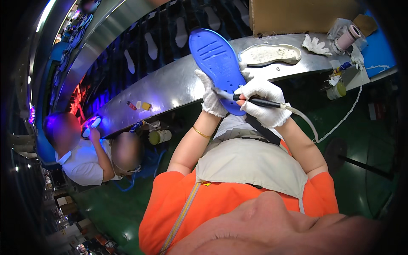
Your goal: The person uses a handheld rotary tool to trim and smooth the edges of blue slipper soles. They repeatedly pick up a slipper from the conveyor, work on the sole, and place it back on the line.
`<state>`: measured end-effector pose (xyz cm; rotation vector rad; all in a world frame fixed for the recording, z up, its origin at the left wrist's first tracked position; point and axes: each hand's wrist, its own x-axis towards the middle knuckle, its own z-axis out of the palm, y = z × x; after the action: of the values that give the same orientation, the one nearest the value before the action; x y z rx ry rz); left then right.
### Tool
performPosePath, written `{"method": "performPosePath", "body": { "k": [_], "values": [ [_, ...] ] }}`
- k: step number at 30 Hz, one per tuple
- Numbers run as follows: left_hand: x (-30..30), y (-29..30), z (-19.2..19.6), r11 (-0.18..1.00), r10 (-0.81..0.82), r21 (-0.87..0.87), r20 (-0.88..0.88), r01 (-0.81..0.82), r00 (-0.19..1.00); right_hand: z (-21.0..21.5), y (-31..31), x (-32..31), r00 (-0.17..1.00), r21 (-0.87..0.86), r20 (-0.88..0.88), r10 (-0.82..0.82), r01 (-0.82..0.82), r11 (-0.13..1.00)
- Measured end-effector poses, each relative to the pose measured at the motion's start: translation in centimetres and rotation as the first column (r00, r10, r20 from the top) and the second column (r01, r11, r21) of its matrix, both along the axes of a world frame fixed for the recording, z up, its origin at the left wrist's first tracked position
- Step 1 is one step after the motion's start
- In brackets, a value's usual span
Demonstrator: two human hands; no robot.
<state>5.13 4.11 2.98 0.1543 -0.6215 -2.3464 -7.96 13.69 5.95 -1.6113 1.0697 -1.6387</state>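
Observation:
My left hand (211, 95), in a white knit glove, grips the edge of a blue shoe sole (214, 55) and holds it up over the near edge of the bench. The sole has slots toward its far end and small holes. My right hand (264, 102), gloved too with some fingertips bare, is closed round a black-handled glue brush (260, 101). A pale hose (306, 121) runs from the brush's handle. Its pale bristles lie against the near part of the blue sole. Beyond my right hand, a white shoe sole (272, 55) rests on the metal bench.
A conveyor (163, 42) carrying several soles runs behind the metal bench (178, 80). A spare white glove (316, 45) and a pink bottle (346, 39) stand at the right, near a cardboard box (293, 17). Another person (87, 157) works at left. Jars (160, 137) hang below the bench.

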Motion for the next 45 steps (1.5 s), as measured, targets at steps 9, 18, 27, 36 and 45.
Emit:
{"method": "performPosePath", "body": {
  "k": [9, 18, 27, 36, 45],
  "values": [
    [-0.1, -2.8, 0.6, 0.994, 0.067, -0.067, -0.21, -0.083, 0.975, -0.5, -0.6, 0.9, 0.979, 0.112, 0.202, 0.006, -0.029, 0.993],
    [0.8, -5.2, 0.8, 0.957, 0.038, -0.274, -0.201, -0.094, 0.979, -0.5, -0.6, 0.4, 0.959, 0.371, 0.282, 0.017, -0.125, 0.92],
    [1.4, -5.8, 2.8, 0.872, 0.029, -0.48, 0.234, 0.089, 0.972, -0.2, -2.0, -1.4, 0.972, 0.434, 0.191, 0.138, -0.21, 0.876],
    [1.4, -6.6, 3.7, 0.898, -0.02, -0.397, 0.398, 0.192, 0.917, 0.6, -2.4, -2.3, 0.954, 0.389, 0.206, 0.217, -0.283, 0.877],
    [1.4, -7.4, 4.1, 0.955, -0.02, -0.201, 0.69, 0.218, 0.723, 1.5, -3.0, -2.3, 0.952, 0.456, -0.163, 0.259, -0.16, 0.876]
  ]
}}
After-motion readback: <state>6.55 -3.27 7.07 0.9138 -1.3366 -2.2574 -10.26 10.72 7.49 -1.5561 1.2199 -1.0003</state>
